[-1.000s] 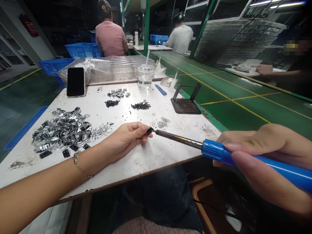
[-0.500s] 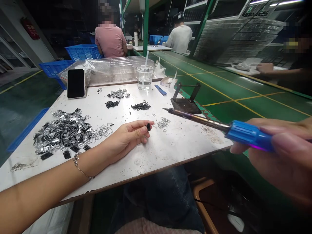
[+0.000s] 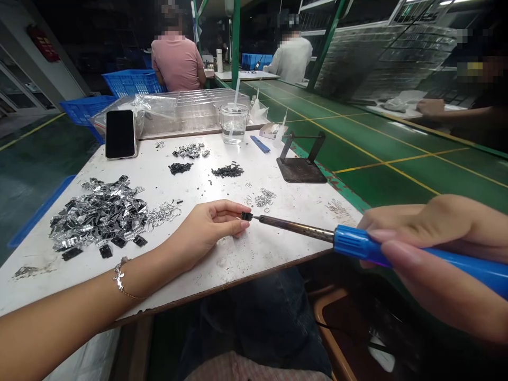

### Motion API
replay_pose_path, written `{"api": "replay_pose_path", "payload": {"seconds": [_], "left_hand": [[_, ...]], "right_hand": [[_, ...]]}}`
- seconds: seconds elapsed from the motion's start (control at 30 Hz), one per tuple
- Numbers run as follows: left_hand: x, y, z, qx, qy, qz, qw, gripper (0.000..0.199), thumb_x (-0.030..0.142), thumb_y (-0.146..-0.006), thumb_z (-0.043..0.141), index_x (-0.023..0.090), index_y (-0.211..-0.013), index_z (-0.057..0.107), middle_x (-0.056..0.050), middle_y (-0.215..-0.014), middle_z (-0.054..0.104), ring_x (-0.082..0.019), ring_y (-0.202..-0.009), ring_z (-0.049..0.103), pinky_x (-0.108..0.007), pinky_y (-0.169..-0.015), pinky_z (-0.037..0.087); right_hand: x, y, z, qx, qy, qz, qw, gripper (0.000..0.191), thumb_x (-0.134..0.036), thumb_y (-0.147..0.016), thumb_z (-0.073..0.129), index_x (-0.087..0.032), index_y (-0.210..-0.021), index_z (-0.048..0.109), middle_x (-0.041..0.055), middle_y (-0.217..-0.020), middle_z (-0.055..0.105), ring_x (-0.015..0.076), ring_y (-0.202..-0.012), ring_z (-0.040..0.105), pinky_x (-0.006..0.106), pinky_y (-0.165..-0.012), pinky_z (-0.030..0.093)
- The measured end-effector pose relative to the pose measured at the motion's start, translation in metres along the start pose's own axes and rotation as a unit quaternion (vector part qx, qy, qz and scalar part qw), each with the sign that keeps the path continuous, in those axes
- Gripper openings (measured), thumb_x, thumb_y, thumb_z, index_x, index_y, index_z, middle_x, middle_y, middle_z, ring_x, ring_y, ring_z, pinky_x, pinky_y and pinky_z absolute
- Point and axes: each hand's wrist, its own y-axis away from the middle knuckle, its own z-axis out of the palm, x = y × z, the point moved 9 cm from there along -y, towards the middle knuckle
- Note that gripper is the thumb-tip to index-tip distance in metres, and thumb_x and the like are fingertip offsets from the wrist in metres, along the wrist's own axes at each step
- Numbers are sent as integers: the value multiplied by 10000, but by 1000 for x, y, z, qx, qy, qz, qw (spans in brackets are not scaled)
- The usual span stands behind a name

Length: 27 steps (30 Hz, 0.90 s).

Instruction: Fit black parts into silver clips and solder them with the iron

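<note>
My left hand (image 3: 216, 225) pinches a small black plastic part (image 3: 246, 216) between thumb and fingers, just above the white table (image 3: 278, 248). A blue-handled soldering iron (image 3: 357, 242) is gripped in my right hand (image 3: 420, 248). Its tip points left and meets the right side of the black part, or comes very close to it. Just behind my left hand lies a small heap of thin metal clips (image 3: 265, 198). To the left of that hand spreads a big pile of black and silver parts (image 3: 99, 217), with loose wire-like clips (image 3: 163, 214) at its edge.
Farther back are small black pieces (image 3: 228, 170), another black heap (image 3: 180, 168) and a metal-parts heap (image 3: 191, 151). A phone (image 3: 120, 134), a cup of water (image 3: 233, 124), a blue strip (image 3: 260, 144) and an iron stand (image 3: 304, 168) stand or lie beyond. Other people sit farther off.
My right hand has brought the soldering iron left and down, so its tip is now at the black part. My left hand has turned slightly and still holds the part.
</note>
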Motion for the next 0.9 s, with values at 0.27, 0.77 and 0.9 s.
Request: {"api": "replay_pose_path", "payload": {"seconds": [0.27,0.77,0.9], "left_hand": [[1,1,1,-11,-16,-3,1000,302,264,-706,733,174,-987,669,-25,-743,639,-140,-702,569,-301,-738,440],[-2,0,3,-18,-7,-19,1000,305,251,-706,733,173,-995,670,-25,-733,641,-139,-714,567,-293,-749,443],[-1,0,3,-16,-2,-17,1000,272,235,-720,723,173,-980,668,-15,-730,628,-121,-699,558,-267,-731,440]], "right_hand": [[-14,-3,13,-60,39,-96,993,106,-199,-784,592,-246,-699,549,3,-537,577,142,-435,548,247,-320,389],[-11,-1,15,-58,32,-86,994,130,-184,-749,605,-249,-662,532,-4,-515,533,128,-397,498,255,-335,385],[-12,1,15,-46,23,-90,995,107,-177,-746,607,-250,-686,557,-12,-505,527,124,-414,515,247,-359,410]]}}
